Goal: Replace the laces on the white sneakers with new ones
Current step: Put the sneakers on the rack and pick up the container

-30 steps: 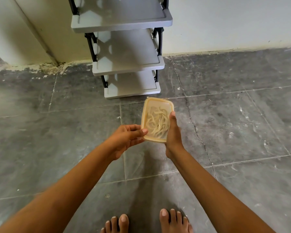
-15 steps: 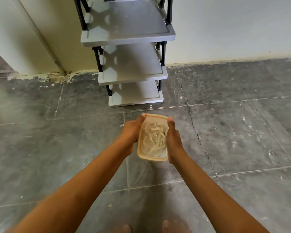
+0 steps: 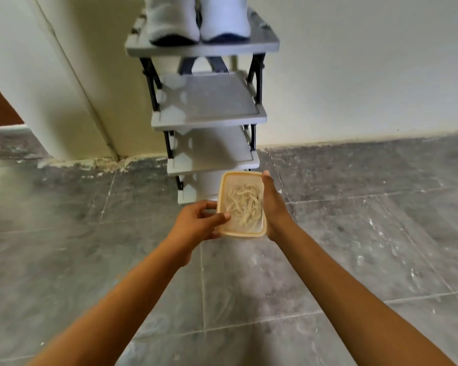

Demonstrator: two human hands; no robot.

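Observation:
A small clear plastic container (image 3: 242,178) with a yellowish rim holds a tangle of cream-white laces (image 3: 245,206). Both hands hold it in front of me above the floor. My left hand (image 3: 196,224) grips its left edge, thumb on top. My right hand (image 3: 274,207) clasps its right side with the thumb along the rim. Two white sneakers (image 3: 197,18) stand side by side on the top shelf of a grey shoe rack (image 3: 209,101), heels toward me, their tops cut off by the frame.
The grey rack with black side frames stands against a pale wall (image 3: 368,62), with several bare lower shelves. Grey stone floor tiles (image 3: 354,233) spread all around. A wall corner (image 3: 72,83) juts out at the left.
The view has tilted upward, bringing the sneakers on the top shelf into sight. My left hand slid from the container's top-left corner down to its lower left edge.

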